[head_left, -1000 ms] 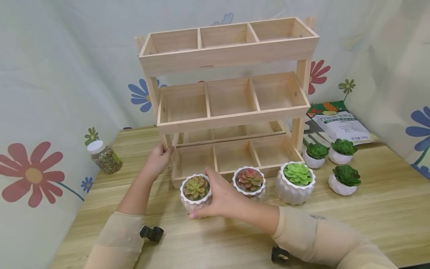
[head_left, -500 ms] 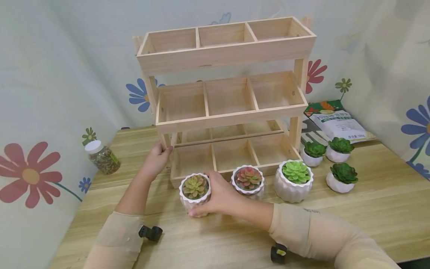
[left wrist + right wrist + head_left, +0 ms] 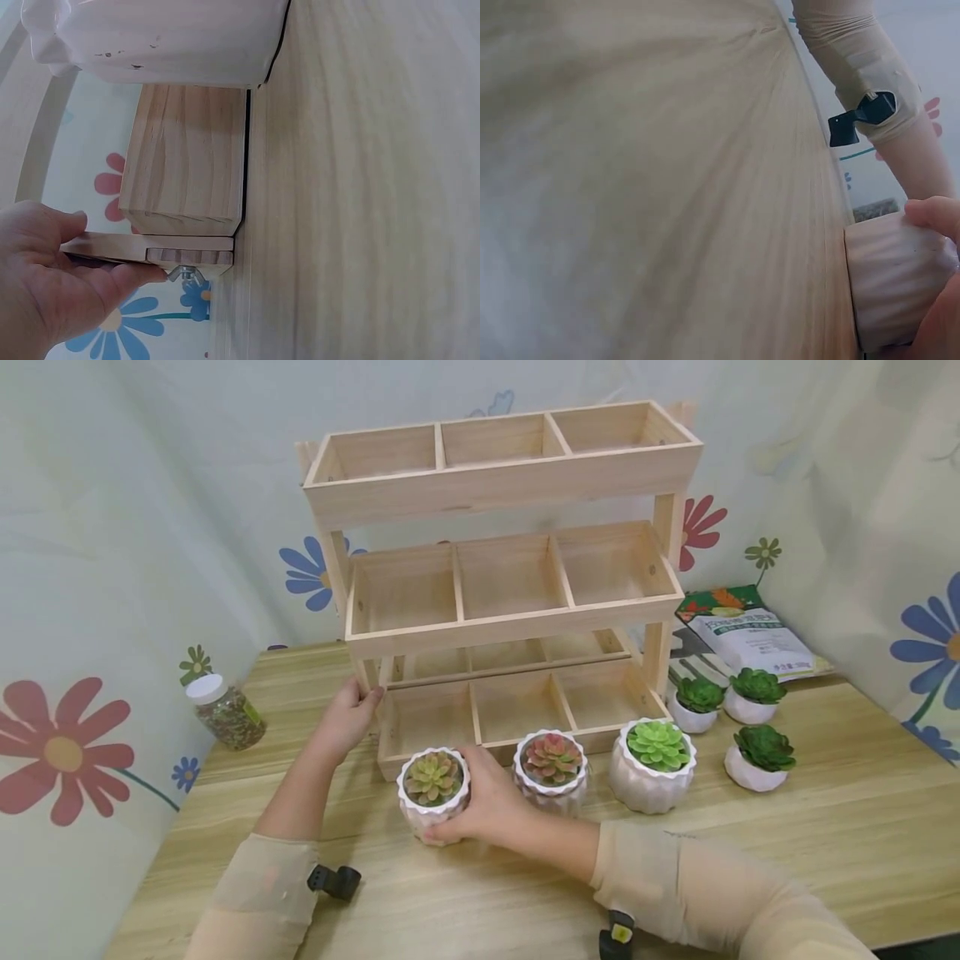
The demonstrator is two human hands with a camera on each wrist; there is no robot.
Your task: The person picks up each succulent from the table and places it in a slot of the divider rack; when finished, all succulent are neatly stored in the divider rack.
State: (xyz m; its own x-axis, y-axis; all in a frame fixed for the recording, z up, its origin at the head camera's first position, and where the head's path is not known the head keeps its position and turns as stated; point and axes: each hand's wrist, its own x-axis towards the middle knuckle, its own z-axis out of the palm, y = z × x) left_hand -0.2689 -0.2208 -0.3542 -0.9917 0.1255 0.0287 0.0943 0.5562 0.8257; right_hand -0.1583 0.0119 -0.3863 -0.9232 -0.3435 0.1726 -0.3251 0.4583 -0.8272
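Observation:
A three-tier wooden plant stand (image 3: pixel 495 631) fills the middle of the head view, its boxes divided into compartments. My left hand (image 3: pixel 351 720) grips its left upright low down. In the left wrist view the thumb and fingers of that hand (image 3: pixel 67 289) pinch the wooden leg (image 3: pixel 112 244) near a wing nut (image 3: pixel 187 274). In front of the stand, my right hand (image 3: pixel 491 802) holds a white fluted pot (image 3: pixel 431 818) with a yellow-green and reddish succulent (image 3: pixel 432 778), thumb on the near side. That pot (image 3: pixel 896 281) stands on the table in the right wrist view.
To the right stand a pot with a red-green succulent (image 3: pixel 551 760) and one with a bright green succulent (image 3: pixel 660 768). Several small dark green potted plants (image 3: pixel 761 756) sit further right, before a printed bag (image 3: pixel 757 631). A white-lidded jar (image 3: pixel 228 714) stands at left.
The head view has shifted very slightly. Both hands, the pot and the stand keep their places relative to one another.

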